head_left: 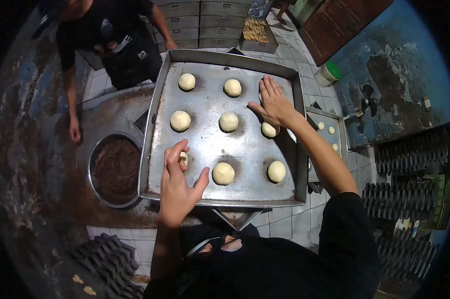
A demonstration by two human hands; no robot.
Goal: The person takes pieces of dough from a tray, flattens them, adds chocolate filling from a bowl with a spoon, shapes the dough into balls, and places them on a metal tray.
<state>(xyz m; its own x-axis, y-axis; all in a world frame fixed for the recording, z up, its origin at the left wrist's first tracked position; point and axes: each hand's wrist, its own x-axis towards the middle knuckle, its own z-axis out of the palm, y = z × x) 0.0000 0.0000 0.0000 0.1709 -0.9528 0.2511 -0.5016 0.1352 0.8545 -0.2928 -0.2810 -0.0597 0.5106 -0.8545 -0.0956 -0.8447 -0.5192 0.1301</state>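
Pale, round dough balls (228, 121) sit in rows on a large metal baking tray (205, 193) in front of me. My right hand (276, 104) lies flat with stretched fingers over the tray's far right corner; what is beneath its palm is hidden. Just under that wrist shows a partly covered dough ball (270, 129). At the near left corner my left hand (177, 187) hovers with thumb and bent fingers apart. Behind its fingers a dough ball (184, 159) is mostly hidden, and I cannot tell whether they touch. The near row also holds a dough ball (223, 173) in the middle.
A round metal bowl of dark brown filling (116, 170) stands left of the tray on a worn table (68, 194). Another person (110, 40) stands at the far left. A second tray with dough balls (327, 137) lies lower right, near a green-lidded bucket (328, 74).
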